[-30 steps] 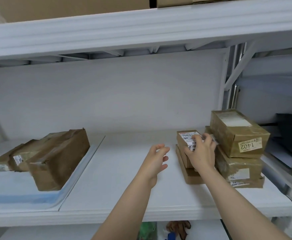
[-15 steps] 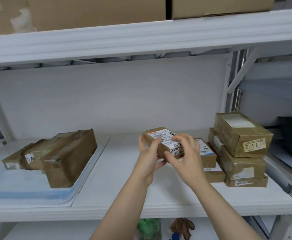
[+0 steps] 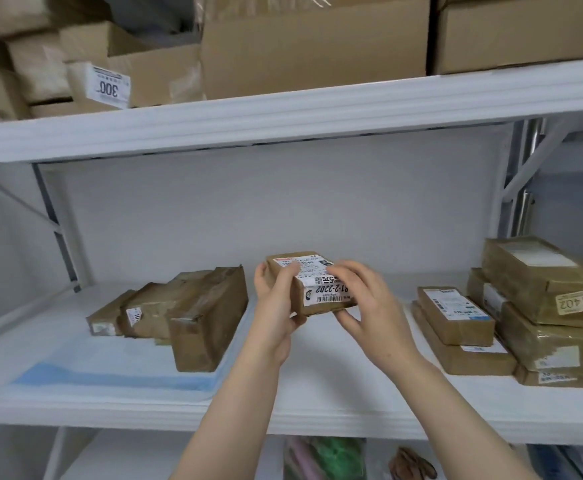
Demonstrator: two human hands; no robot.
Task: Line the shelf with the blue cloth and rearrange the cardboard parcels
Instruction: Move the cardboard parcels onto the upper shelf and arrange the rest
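The parcel (image 3: 312,285) carries a label ending "1-2-2202". A box (image 3: 542,282) at right shows "1402", and a tag (image 3: 109,88) at upper left shows "300". The parcel is mid-frame above the shelf (image 3: 317,403), between the left hand (image 3: 274,306) and right hand (image 3: 369,306). Both grips are clamped on it, label up, long axis slanting from upper left to lower right. The blue cloth (image 3: 110,375) lies lower left.

Only the person's forearms and hands show. The left hand (image 3: 274,308) and the right hand (image 3: 375,306) are bare. The left forearm (image 3: 234,410) and the right forearm (image 3: 456,410) are bare too, uncovered from the wrists to the lower edge of the view. Both forearms are slim and smooth, narrowing toward the wrists. The fingers are long and slender. The nails are too blurred to describe.
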